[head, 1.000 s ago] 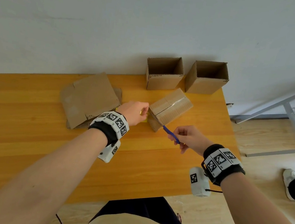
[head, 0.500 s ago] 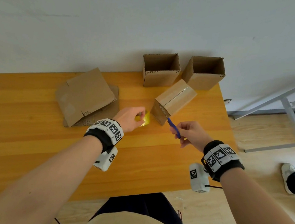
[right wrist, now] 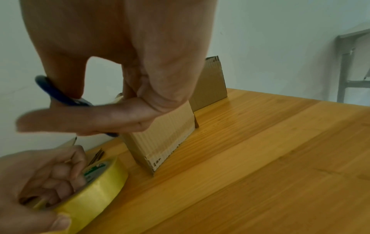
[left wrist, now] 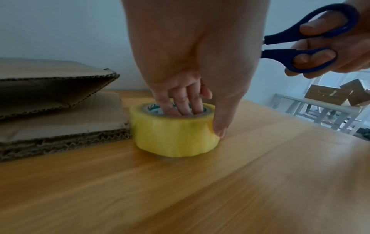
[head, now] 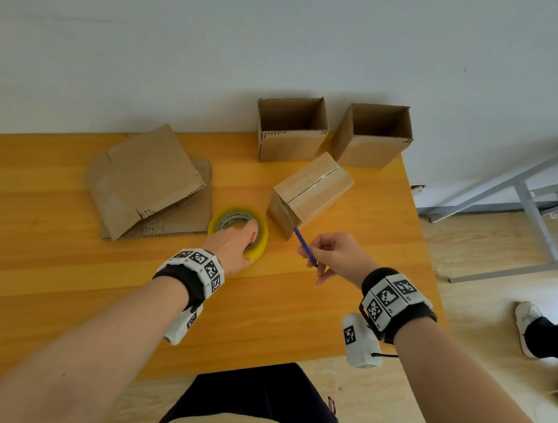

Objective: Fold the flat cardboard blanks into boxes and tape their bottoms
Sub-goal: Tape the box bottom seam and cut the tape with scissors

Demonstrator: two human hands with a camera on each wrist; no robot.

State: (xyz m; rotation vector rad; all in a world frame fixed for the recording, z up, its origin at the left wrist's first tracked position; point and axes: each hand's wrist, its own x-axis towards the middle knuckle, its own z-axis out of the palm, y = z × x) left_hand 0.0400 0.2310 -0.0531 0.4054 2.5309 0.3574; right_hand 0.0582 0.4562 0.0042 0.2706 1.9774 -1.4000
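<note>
Setting: wooden table (head: pixel 61 293) against a pale wall, its right edge giving onto a wood floor with a grey metal frame (head: pixel 524 205).
Taped box: box with taped bottom (head: pixel 309 193) stands on the table, right of centre, seam side up; the seam, its long line, runs from near-left to far-right, and a corner points toward the near side.
Box and hands: it lies just far of the right hand (head: pixel 338 255) and to the right of the left hand (head: pixel 234 244), touched by neither.
Tape: yellow tape roll (head: pixel 238 231) lies flat, hole up, between the flat blanks and the taped box.
Left hand: fingers (left wrist: pixel 180 101) curl down into the roll's core and the thumb (left wrist: pixel 220 126) presses its outer wall, so it grips the roll.
Right hand: curled through the blue handles of the scissors (left wrist: pixel 308 39), held above the table.
View difference: the head view shows only a blue strip of the scissors; the left wrist view shows both handle loops with fingers through them; the blades are not clear in any view.
Blanks: flat cardboard blanks (head: pixel 148 183) are stacked to the left, the roll just beside their right edge.
Far side: two open boxes (head: pixel 291 131) stand upright side by side by the wall.
Floor: a shoe (head: pixel 527 324) shows at the right.
</note>
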